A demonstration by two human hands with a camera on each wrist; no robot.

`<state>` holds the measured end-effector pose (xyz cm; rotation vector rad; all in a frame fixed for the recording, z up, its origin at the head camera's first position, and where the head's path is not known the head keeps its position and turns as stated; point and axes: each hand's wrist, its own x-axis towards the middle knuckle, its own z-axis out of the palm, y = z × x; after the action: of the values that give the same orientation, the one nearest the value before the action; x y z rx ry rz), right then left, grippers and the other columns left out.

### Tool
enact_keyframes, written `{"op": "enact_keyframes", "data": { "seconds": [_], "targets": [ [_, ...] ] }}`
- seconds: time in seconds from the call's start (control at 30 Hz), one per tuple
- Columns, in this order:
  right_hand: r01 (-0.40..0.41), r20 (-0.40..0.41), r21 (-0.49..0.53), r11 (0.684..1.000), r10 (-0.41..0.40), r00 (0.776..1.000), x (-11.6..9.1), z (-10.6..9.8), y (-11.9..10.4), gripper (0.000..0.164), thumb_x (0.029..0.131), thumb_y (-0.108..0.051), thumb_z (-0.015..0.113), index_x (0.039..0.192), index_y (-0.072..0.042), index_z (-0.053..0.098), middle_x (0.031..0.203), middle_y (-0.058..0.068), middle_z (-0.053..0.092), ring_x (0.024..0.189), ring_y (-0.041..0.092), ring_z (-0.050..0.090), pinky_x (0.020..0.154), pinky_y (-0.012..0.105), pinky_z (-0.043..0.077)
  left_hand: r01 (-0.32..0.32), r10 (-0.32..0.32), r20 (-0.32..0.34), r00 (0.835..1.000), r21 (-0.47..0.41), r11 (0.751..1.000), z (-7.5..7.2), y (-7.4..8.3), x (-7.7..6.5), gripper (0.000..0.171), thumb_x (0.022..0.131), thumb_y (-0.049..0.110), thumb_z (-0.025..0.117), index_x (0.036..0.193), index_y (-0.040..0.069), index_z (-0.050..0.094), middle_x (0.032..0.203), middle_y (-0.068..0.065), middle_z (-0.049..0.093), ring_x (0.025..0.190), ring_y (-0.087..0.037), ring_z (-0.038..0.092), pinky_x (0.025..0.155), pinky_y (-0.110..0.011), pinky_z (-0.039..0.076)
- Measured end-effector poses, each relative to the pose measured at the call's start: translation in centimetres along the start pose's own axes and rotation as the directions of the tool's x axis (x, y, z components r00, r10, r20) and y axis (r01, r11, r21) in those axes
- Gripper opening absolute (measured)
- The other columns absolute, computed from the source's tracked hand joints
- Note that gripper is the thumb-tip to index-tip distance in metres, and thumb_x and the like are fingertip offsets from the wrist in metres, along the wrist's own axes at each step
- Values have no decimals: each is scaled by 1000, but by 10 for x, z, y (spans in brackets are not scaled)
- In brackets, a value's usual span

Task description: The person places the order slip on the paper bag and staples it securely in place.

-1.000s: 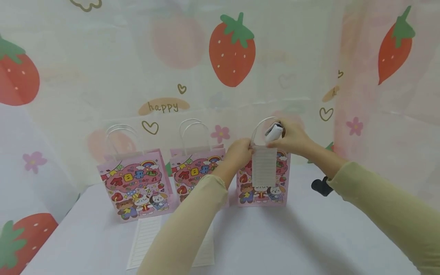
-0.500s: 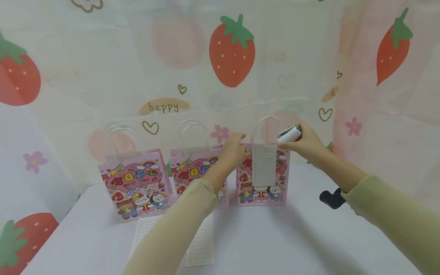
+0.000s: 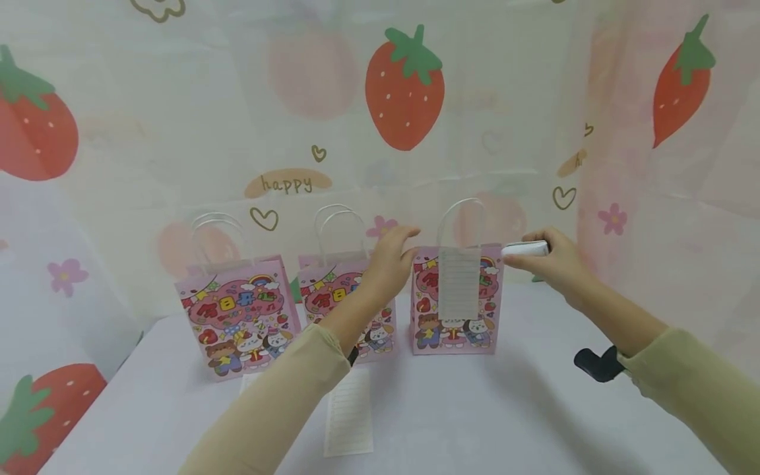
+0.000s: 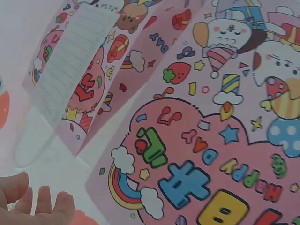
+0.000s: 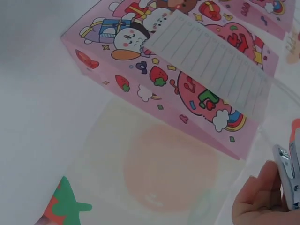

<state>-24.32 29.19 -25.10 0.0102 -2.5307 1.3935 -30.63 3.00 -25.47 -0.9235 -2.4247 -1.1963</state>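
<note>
White stapler is pinched in the right hand, just beside the right pink bag. Lined paper hangs over that bag's front and covers some pictures. The left hand is loose and holds nothing; its arm blocks part of the middle bag. That bag says "HAPPY DAY", and the cloth behind says "happy".

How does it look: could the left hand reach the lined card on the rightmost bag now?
Probably yes: the left hand looks empty near the rightmost bag, and nothing visible stands between that hand and the lined card.
</note>
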Motion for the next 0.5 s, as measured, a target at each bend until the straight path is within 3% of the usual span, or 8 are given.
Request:
{"op": "enact_keyframes", "data": {
  "seconds": [0.23,0.5],
  "targets": [
    [-26,11,-54,998,27,1000,-6,-4,8,60,92,-34,67,125,9,44,117,22,49,95,28,49,71,24,46,-26,26,-26,999,8,1000,-11,-8,-15,33,96,-2,54,129,-5,54,134,-18,53,133,-31,41,111,-39,31],
    [-2,43,-103,995,6,999,-15,-9,19,63,97,-43,56,131,9,46,125,24,49,103,32,49,78,31,45,-24,24,-26,999,2,1000,-19,-15,-40,29,96,1,55,125,-6,57,130,-19,54,124,-33,49,102,-42,43]
  ]
}}
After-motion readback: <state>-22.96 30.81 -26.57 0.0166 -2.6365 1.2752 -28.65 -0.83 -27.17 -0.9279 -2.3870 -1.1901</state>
